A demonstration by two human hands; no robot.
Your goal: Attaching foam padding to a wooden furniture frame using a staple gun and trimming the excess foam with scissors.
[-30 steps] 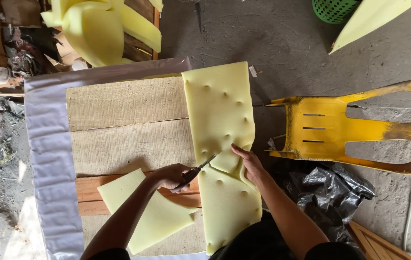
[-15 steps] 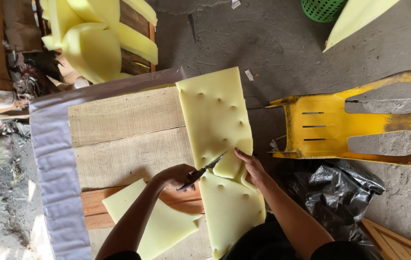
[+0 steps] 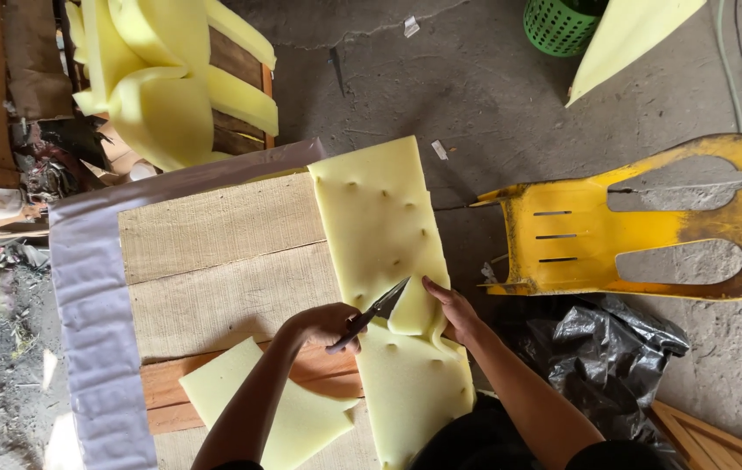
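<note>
The left hand (image 3: 323, 324) is clenched around the handle of a knife (image 3: 374, 313), whose blade is sunk into a long yellow foam sheet (image 3: 380, 218) lying along the right edge of the worktop (image 3: 214, 261). The right hand (image 3: 454, 312) has its fingers (image 3: 434, 287) pressed on a partly lifted flap at the sheet's right side. The cut looks about halfway across; the rest remains joined. A smaller foam piece (image 3: 293, 418) lies near the front edge.
</note>
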